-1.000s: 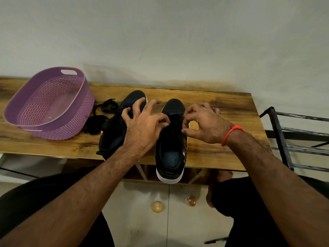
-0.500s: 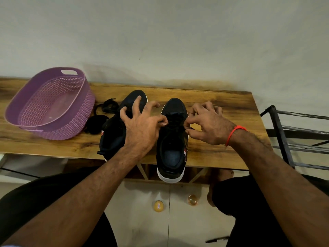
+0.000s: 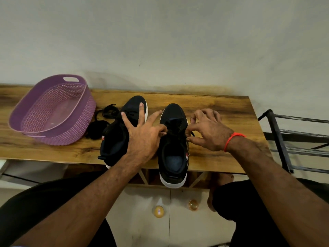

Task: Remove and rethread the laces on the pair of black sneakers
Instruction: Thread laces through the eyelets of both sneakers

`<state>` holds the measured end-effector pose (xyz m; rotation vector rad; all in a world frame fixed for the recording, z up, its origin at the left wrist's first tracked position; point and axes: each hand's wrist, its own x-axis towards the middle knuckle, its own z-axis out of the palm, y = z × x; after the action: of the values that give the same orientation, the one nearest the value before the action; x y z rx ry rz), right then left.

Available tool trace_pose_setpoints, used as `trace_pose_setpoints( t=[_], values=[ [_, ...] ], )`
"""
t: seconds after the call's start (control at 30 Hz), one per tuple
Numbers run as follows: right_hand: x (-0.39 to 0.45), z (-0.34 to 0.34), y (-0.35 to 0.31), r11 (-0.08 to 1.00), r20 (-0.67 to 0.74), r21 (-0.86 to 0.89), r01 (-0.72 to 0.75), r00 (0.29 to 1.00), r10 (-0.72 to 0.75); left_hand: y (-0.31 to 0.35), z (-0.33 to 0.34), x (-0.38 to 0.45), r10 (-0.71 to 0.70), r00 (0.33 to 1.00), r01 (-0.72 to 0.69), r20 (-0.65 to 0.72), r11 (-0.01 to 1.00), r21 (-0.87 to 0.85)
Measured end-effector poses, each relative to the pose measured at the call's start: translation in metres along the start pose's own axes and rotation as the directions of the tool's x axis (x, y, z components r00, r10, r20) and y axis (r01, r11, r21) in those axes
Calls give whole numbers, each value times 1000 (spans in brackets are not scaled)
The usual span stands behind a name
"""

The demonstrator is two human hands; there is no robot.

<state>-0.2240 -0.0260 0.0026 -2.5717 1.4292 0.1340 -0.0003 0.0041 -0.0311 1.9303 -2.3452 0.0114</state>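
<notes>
Two black sneakers with white soles stand side by side on the wooden table (image 3: 222,157), heels toward me. The right sneaker (image 3: 173,157) overhangs the front edge. My left hand (image 3: 144,134) lies over the left sneaker (image 3: 114,145) and pinches the right sneaker's black lace (image 3: 173,125) at its left side, the other fingers spread. My right hand (image 3: 206,132) pinches the same lace at the shoe's right side; a lace end shows by its thumb. A loose black lace (image 3: 106,113) lies bunched left of the left sneaker.
A purple plastic basket (image 3: 44,136) stands at the table's left, against the wall. A black metal rack (image 3: 288,139) is right of the table. On the floor below lie two small yellowish round objects (image 3: 159,212). My black-clad knees are at the bottom.
Both hands have shifted slightly along the right sneaker's lacing, the right hand a little farther out to the right. The shoes have stayed in place.
</notes>
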Motion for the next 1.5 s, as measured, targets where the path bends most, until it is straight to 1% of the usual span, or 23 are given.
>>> trace_pose_setpoints(
  t=[0.07,0.1,0.17,0.23,0.27,0.33,0.37,0.4,0.47,0.57,0.67,0.73,0.77,0.87,1.0,1.07,1.2,1.33,1.43,1.5],
  values=[
    [-1,4,-1,999,3,28,-28,1000,28,-6,0,3,5,1000,-6,-6,993,-120],
    [-2,6,-1,997,34,56,-44,999,43,-10,-1,4,-10,1000,9,-1,984,-178],
    [-4,5,-3,987,139,128,-99,987,81,-18,-8,9,-63,998,66,18,963,-263],
    [-5,0,-10,960,179,238,-150,978,109,-27,-22,14,-113,993,113,17,948,-299],
    [-6,-3,-15,937,156,313,-158,981,113,-32,-29,14,-138,990,133,5,944,-302],
    [-7,-8,-21,884,64,447,-140,990,125,-47,-40,13,-191,981,178,-19,943,-281],
    [-7,-8,-23,861,36,490,-140,989,140,-54,-45,11,-222,975,210,-14,941,-264],
    [-7,-9,-23,843,37,516,-151,987,154,-61,-50,9,-257,966,250,1,936,-248],
    [-9,-10,-24,807,126,549,-217,976,177,-78,-53,4,-344,937,349,59,913,-214],
    [-12,-7,-31,761,336,555,-336,927,165,-107,-45,-3,-443,872,479,207,860,-179],
    [-10,5,-38,768,388,529,-360,908,158,-113,-40,-8,-472,790,569,392,801,-184],
    [-5,9,-40,754,409,531,-385,897,170,-105,-40,-10,-462,757,588,462,790,-175],
    [-3,10,-40,744,410,539,-395,895,177,-101,-40,-11,-452,760,577,466,799,-167],
    [-1,8,-39,721,373,572,-391,907,196,-95,-38,-12,-421,801,526,425,834,-166],
    [0,7,-33,709,326,593,-383,919,223,-71,-32,-8,-308,857,445,414,847,-290],
    [1,6,-28,692,315,606,-393,917,246,-55,-29,-6,-271,882,415,386,834,-363],
    [8,5,-15,752,188,544,-374,927,324,-43,-20,-1,-267,890,413,370,816,-404],
    [17,4,-1,698,143,590,-407,903,405,-36,-14,8,-255,906,394,338,797,-458],
    [21,5,4,676,137,609,-416,894,427,-27,-7,16,-267,911,399,313,762,-511],
    [23,6,7,669,142,613,-420,892,429,-21,-4,22,-274,917,391,290,757,-523]
  ],
)
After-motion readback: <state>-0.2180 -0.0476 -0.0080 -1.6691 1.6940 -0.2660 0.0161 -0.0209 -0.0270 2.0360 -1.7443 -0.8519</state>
